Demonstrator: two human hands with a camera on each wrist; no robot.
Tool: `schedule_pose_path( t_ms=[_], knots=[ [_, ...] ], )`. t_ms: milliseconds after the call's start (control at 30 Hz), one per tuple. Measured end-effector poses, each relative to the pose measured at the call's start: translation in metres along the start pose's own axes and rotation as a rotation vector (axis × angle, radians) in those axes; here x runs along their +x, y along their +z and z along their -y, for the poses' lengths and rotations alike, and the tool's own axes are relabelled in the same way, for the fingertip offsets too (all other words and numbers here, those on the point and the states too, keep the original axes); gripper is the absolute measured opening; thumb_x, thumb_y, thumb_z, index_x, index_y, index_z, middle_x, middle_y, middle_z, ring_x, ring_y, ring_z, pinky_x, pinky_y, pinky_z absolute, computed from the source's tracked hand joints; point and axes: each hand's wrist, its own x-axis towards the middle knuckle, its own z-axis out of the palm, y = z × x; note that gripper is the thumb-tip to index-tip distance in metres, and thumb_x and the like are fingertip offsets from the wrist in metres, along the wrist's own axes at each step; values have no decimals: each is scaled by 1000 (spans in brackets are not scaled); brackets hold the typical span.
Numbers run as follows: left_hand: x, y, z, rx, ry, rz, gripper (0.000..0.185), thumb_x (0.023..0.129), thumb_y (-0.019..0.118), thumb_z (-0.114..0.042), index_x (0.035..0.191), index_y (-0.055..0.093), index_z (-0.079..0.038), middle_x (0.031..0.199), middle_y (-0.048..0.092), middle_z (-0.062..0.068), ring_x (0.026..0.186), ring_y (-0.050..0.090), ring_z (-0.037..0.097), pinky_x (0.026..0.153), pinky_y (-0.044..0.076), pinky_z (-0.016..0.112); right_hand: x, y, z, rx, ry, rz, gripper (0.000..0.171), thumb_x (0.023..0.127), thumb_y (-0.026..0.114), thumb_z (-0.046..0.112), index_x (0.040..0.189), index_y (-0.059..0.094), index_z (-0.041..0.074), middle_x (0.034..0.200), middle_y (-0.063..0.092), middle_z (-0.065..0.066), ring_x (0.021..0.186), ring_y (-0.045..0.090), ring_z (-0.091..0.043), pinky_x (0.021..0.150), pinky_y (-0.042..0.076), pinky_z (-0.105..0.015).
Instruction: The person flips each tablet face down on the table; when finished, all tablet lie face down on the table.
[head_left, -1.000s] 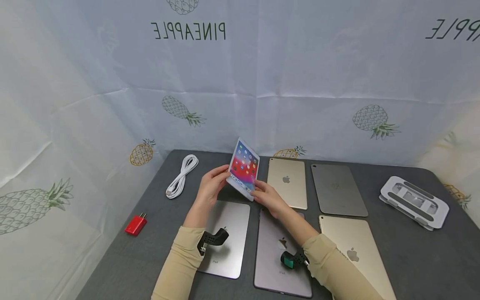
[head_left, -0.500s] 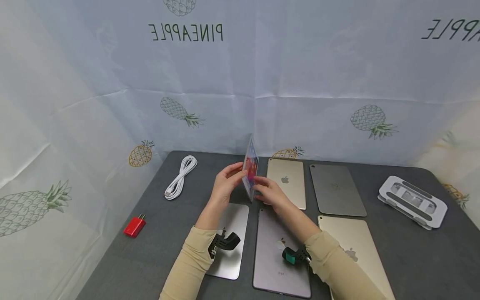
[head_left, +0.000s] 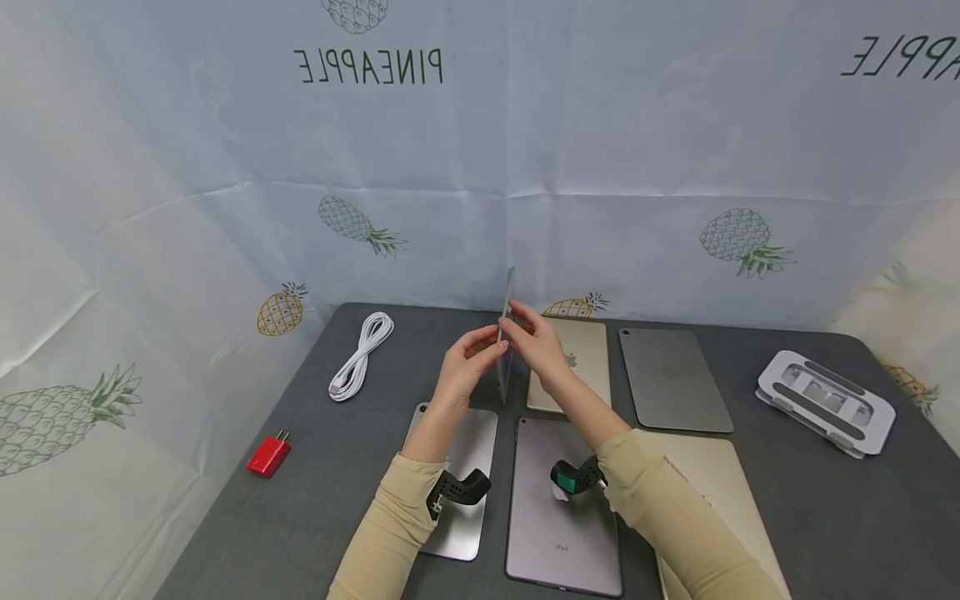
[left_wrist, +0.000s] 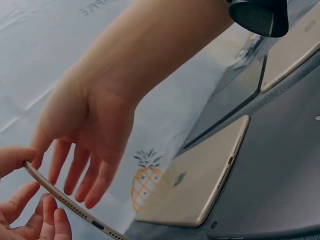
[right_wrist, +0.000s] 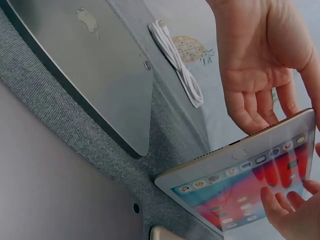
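Note:
A small tablet (head_left: 503, 379) stands upright above the table, nearly edge-on in the head view. Its lit home screen (right_wrist: 240, 190) shows in the right wrist view, facing the right hand. The left hand (head_left: 465, 367) grips it by the edge from the left, thumb and fingers at its rim (left_wrist: 75, 205) in the left wrist view. From the other side, the right hand (head_left: 536, 342) pinches the edge higher up, with its remaining fingers spread loosely beside the screen. Below the forearms lie a silver tablet (head_left: 472, 458) and a purple-grey tablet (head_left: 558, 533), backs up.
To the right lie gold tablets (head_left: 588, 342) and a dark grey tablet (head_left: 675, 383), backs up. A folded white stand (head_left: 817, 400) is at far right. A coiled white cable (head_left: 360, 358) and a red charger plug (head_left: 267, 457) lie left. A pineapple-print curtain (head_left: 450, 150) hangs behind.
The tablet has turned from screen towards the head camera to edge-on, screen facing right. The left hand has moved right with it, and the right hand has moved up along its edge.

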Motion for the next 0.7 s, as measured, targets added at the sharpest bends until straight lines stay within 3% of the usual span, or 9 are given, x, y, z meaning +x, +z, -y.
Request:
schedule_pose_path(
  t_ms=[233,500,700],
  knots=[
    [-1,1,-1,-13,-14,-6,40,90,71,-17,128,62,-9,121,62,5,109,60,20,96,47,38,0,-1,5,13,11,-5,57,97,60,25,149,41,13,150,40,-10,131,45,-28,99,47,-42],
    [0,4,0,-12,-34,-5,36,95,64,-19,127,62,-4,121,63,9,109,61,23,96,48,39,-1,-6,7,61,19,1,55,98,59,19,150,40,13,149,41,-11,129,47,-28,96,49,-39],
    [0,1,10,53,-59,50,35,98,59,-20,128,62,-4,122,63,11,109,62,22,100,44,43,-2,-12,7,104,42,4,55,98,59,17,150,39,12,149,40,-12,131,46,-29,96,49,-40]
  ],
)
